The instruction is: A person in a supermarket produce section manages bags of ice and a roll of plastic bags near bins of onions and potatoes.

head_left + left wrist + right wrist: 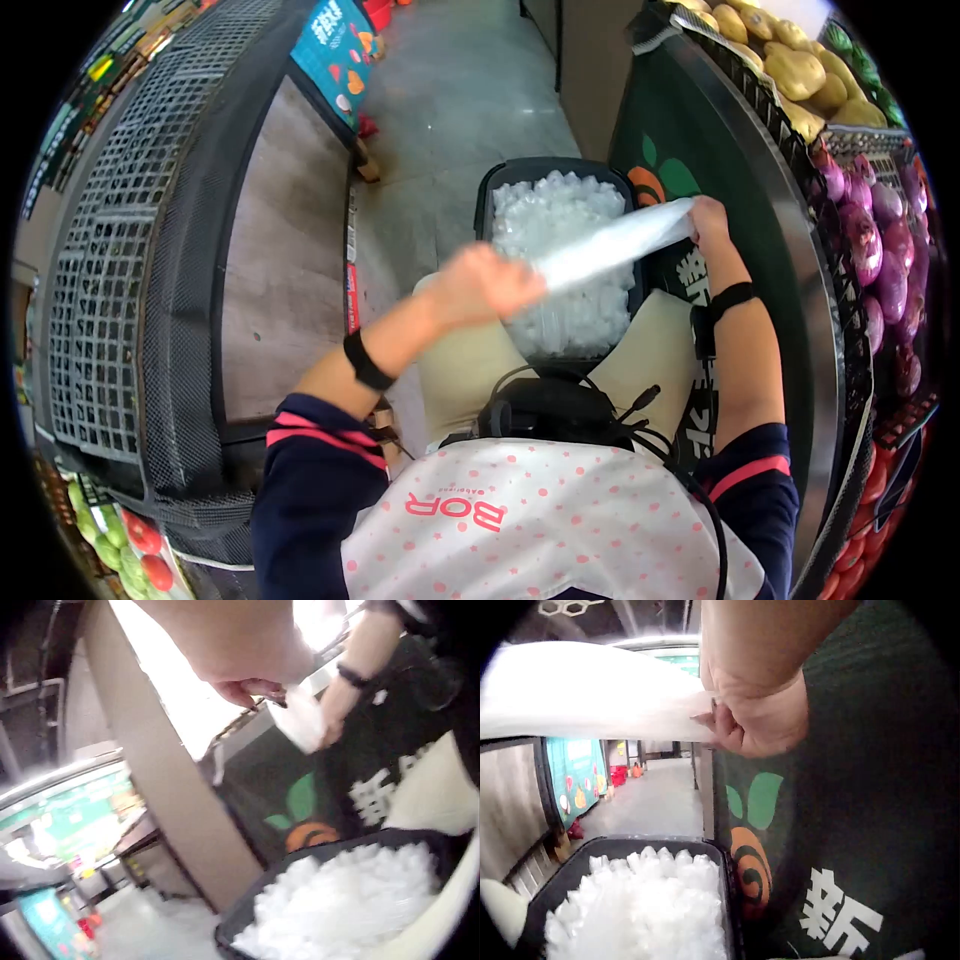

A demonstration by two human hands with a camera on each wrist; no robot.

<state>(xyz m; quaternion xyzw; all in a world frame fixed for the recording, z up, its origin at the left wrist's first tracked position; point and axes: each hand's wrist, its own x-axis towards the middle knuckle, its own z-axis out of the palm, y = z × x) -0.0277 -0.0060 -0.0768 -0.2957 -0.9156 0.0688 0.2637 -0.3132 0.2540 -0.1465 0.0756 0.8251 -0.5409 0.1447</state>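
A white plastic bag (615, 243) is stretched between my two hands above a black crate (485, 195) heaped with crumpled white plastic bags (560, 225). My left hand (490, 285) grips the bag's near end with curled fingers. My right hand (706, 222) pinches the far end beside the green stand front. In the right wrist view the bag (592, 690) runs leftward from my right hand (750, 720), and the crate (562, 877) lies below. In the left wrist view my left hand (251, 682) holds the bag (304, 720) and the crate's white heap (345, 907) sits underneath.
A produce stand (700, 130) on my right carries potatoes (790, 65) and purple onions (875, 250). A dark mesh display rack (130, 230) stands on my left. Grey floor (450, 90) runs ahead between them. Red and green fruit (130, 550) lies at the lower left.
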